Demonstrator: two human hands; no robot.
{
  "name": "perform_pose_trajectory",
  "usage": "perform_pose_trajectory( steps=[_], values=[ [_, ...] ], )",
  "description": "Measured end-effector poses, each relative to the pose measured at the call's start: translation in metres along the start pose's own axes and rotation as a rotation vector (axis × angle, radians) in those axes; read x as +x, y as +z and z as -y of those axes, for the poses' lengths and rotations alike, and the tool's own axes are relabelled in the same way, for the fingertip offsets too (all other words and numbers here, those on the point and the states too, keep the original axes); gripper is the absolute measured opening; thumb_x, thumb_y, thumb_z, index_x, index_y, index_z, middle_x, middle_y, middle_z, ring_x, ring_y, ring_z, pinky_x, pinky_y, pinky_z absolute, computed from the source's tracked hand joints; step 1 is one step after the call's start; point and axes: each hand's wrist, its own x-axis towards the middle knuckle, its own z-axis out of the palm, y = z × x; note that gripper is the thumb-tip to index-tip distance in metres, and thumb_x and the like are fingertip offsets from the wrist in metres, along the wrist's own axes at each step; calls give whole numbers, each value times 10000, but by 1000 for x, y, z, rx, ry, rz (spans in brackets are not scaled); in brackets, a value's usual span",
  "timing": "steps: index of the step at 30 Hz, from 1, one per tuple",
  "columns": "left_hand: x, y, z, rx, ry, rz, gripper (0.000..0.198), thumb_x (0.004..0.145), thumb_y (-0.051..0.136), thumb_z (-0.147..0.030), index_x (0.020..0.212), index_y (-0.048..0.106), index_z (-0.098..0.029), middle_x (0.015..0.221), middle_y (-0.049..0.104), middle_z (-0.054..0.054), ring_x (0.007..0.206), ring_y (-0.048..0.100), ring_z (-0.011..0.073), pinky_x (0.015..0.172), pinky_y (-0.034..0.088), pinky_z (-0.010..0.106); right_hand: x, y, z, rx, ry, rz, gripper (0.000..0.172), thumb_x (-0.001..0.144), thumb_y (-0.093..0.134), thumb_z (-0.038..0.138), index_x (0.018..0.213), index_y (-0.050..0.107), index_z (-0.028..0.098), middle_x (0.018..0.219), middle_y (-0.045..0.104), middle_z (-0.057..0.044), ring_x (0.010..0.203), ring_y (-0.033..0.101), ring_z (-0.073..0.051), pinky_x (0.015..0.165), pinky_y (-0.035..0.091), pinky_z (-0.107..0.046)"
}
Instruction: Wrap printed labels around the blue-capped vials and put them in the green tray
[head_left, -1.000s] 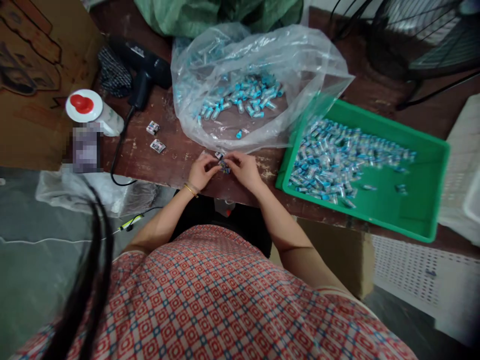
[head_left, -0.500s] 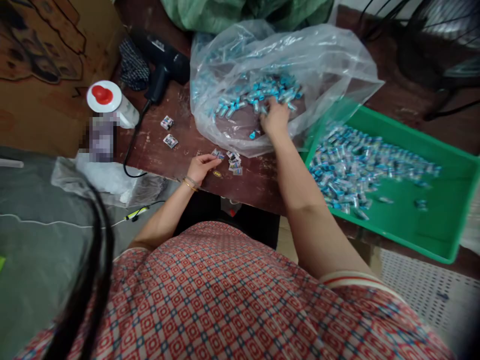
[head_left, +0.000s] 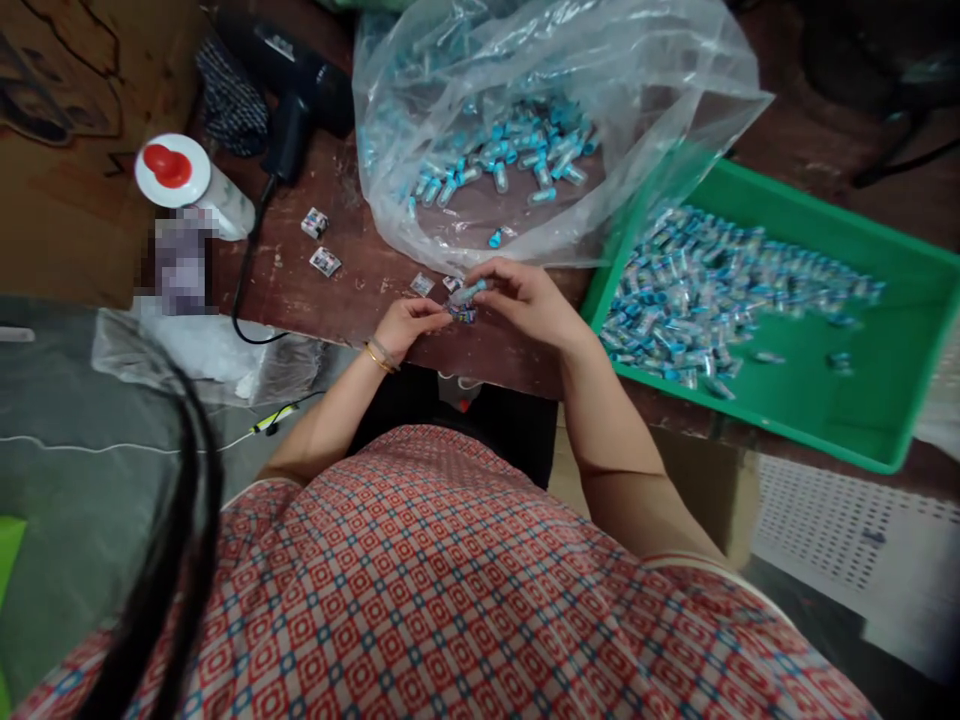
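Note:
My right hand point(head_left: 529, 298) pinches a small clear tube with a blue cap point(head_left: 468, 292) just above the near edge of the wooden table point(head_left: 352, 270). My left hand point(head_left: 405, 324) is closed on a small printed label point(head_left: 461, 314) right under the tube. The two hands meet over the table edge. A few more labels point(head_left: 421, 284) lie on the table beside them. Behind them a clear plastic bag point(head_left: 540, 110) holds several blue-capped tubes point(head_left: 510, 155).
A green tray point(head_left: 862, 400) at the right holds several wrapped tubes point(head_left: 697, 290). At the left stand a white bottle with a red cap point(head_left: 184, 180), a black heat gun point(head_left: 296, 85) with its cord, and two loose labels point(head_left: 320, 242). A white perforated crate point(head_left: 847, 550) sits below the table.
My right hand has come back out of the plastic bag with a tube and joined my left hand at the table edge. The left hand has picked a label up.

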Motion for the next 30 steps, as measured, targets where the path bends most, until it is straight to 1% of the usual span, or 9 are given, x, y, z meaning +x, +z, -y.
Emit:
perform_pose_trajectory(
  steps=[4, 6, 8, 10, 12, 14, 18, 24, 30],
  values=[
    [-6, 4, -1, -31, -20, 95, 429, 568, 945, -504, 670, 694, -171, 642, 636, 8, 588, 508, 99, 596, 375, 271, -7, -2, 4, -35, -65, 36, 265, 993, 646, 427, 1163, 768, 264, 1180, 778, -44, 1102, 699, -250, 1034, 527, -418],
    [-9, 7, 0, -18, -27, 122, 432, 575, 951, -509, 676, 701, -172, 641, 639, 11, 589, 514, 101, 598, 380, 275, -12, -2, 3, -53, -69, 42, 292, 1004, 630, 408, 1242, 730, 271, 1207, 772, -47, 1087, 701, -240, 1007, 537, -408],
    [-12, 9, 0, -6, -39, 140, 443, 577, 955, -524, 680, 707, -173, 644, 645, 15, 591, 516, 105, 600, 386, 279, -17, -3, 1, -73, -47, 25, 324, 993, 651, 408, 1283, 687, 269, 1149, 774, -50, 968, 694, -217, 906, 558, -374],
    [-13, 10, 0, -18, -58, 160, 459, 572, 957, -543, 679, 707, -173, 647, 650, 16, 591, 516, 105, 600, 389, 280, -22, -5, -3, -87, -21, 14, 303, 967, 693, 426, 1222, 694, 263, 1042, 765, -39, 839, 658, -192, 808, 555, -344],
    [-15, 10, 2, -43, -78, 176, 464, 570, 957, -543, 680, 707, -167, 648, 649, 14, 592, 517, 100, 600, 385, 276, -26, -7, -7, -72, -13, 8, 263, 936, 732, 453, 1110, 724, 256, 973, 748, -27, 789, 635, -180, 774, 548, -332],
    [-15, 12, 4, -54, -94, 187, 449, 577, 955, -516, 689, 708, -159, 650, 646, 10, 596, 524, 98, 604, 383, 273, -28, -6, -10, -14, -17, -26, 261, 909, 760, 470, 1046, 740, 250, 978, 745, -24, 826, 656, -186, 803, 556, -338],
    [-17, 18, 9, -55, -123, 198, 424, 612, 946, -477, 749, 712, -151, 684, 668, 15, 620, 563, 107, 623, 397, 271, -30, -1, -14, 120, -36, -98, 254, 892, 779, 446, 1055, 736, 256, 1030, 753, -20, 939, 703, -205, 885, 564, -357],
    [-21, 25, 10, -164, -146, 197, 553, 638, 940, -577, 941, 765, -149, 877, 766, 63, 671, 605, 96, 637, 413, 247, -33, 11, -19, 12, 0, -168, 167, 883, 773, 388, 919, 749, 227, 935, 776, -27, 872, 693, -207, 860, 547, -360],
    [-20, 21, 13, -220, -274, 270, 611, 630, 933, -635, 967, 765, -154, 946, 780, 93, 707, 642, 110, 672, 470, 255, -39, 34, -36, 155, 93, -269, 172, 876, 761, 411, 877, 749, 240, 859, 776, -10, 794, 697, -195, 796, 543, -348]
  ],
)
